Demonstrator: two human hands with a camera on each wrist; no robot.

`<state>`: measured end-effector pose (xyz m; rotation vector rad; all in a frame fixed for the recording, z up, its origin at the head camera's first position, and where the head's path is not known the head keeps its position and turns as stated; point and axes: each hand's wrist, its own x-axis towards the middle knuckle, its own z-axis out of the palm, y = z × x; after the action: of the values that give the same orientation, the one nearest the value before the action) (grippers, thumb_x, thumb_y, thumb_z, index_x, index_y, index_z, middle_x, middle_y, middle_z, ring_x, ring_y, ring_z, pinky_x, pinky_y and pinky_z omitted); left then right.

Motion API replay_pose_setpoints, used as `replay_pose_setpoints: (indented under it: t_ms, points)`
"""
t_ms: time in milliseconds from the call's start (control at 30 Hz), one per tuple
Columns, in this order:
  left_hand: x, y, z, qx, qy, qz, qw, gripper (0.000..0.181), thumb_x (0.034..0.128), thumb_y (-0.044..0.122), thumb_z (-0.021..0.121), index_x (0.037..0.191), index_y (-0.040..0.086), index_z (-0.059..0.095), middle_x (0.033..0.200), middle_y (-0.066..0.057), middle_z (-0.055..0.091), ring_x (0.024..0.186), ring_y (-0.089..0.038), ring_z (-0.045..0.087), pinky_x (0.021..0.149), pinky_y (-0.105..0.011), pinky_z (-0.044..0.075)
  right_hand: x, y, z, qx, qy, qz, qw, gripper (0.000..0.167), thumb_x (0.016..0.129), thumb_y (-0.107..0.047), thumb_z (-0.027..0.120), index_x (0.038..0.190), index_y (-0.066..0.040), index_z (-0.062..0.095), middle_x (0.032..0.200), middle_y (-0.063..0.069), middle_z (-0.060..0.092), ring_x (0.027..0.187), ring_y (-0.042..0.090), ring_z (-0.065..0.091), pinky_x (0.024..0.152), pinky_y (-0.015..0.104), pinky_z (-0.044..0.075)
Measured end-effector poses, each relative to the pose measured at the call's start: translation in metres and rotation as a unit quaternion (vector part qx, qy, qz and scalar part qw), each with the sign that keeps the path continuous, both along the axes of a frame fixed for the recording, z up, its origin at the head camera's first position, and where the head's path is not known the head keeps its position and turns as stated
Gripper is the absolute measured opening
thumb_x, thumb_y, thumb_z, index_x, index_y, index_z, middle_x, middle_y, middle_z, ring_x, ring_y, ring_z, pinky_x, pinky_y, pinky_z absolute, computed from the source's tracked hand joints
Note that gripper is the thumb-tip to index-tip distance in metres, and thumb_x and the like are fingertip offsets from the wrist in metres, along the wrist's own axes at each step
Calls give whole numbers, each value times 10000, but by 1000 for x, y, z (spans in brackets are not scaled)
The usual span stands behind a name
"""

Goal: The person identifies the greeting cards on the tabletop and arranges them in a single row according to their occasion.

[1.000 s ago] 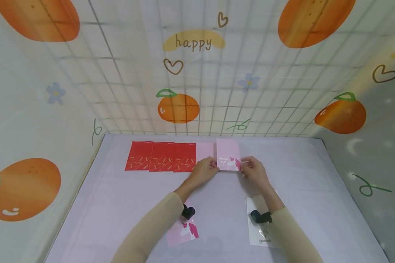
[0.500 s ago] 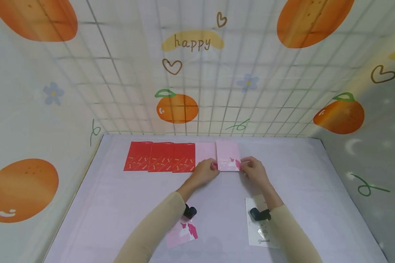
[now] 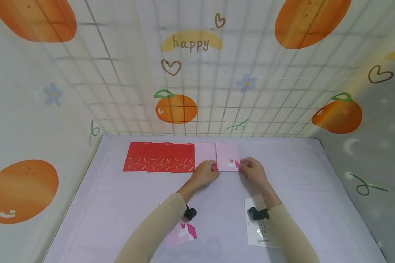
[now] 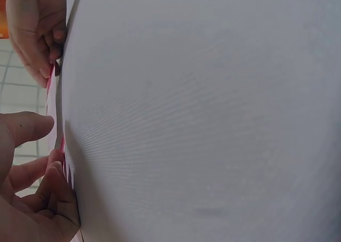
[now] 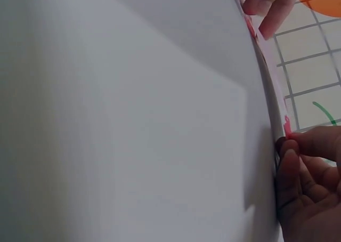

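A pink card [image 3: 226, 155] with a unicorn print lies at the right end of a row near the table's back. My right hand [image 3: 254, 171] pinches its lower right corner; the right wrist view shows thumb and fingers [image 5: 314, 140] meeting there. At its lower left corner rests my left hand [image 3: 205, 174], thumb apart from the bent fingers in the left wrist view. Another pink card [image 3: 204, 151] lies to the left, partly covered by that hand. Three overlapping red cards [image 3: 136, 157] with gold marks continue the row leftward.
Near the front, a pink unicorn card [image 3: 184, 235] lies tilted partly beneath the left forearm. A white card [image 3: 255, 233] with a diamond print is partly hidden by the right forearm. Patterned fabric [image 3: 191, 73] hangs behind the white table [image 3: 118, 208].
The held pink card has come down from a slight lift and now lies flat against its neighbour. Both hands stay at its lower corners; the head view has shifted slightly.
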<state>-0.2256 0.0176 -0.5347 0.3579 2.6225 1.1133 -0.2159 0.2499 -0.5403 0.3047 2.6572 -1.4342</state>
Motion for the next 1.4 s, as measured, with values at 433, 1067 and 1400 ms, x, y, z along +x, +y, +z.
replay_pose_setpoints:
  t_ms: [433,1067,1400]
  points:
    - [2,2,-1,-247,162,-51,9996,564,877,274,776,1372,83,587,981,1,590,873,-131,564,683,-259,524,-2,1,-2,-17,47,-25,10000,232,1001,-166,596,1190,-37,637,980,151,662,735,239,594,632,295,509]
    - [5,-1,-2,-251,207,-135,9994,614,861,279,793,1399,83,570,1004,1,588,903,-133,564,694,-252,531,-2,2,-5,104,116,-26,9999,249,1003,-194,586,1173,-28,657,946,135,643,742,254,584,637,301,509]
    - [6,-2,-2,-121,155,-65,9998,607,864,265,793,1399,91,564,988,10,571,888,-131,561,676,-247,532,-2,2,-5,59,74,-46,9999,274,999,-228,612,1174,-22,657,1023,144,661,824,255,607,683,302,519]
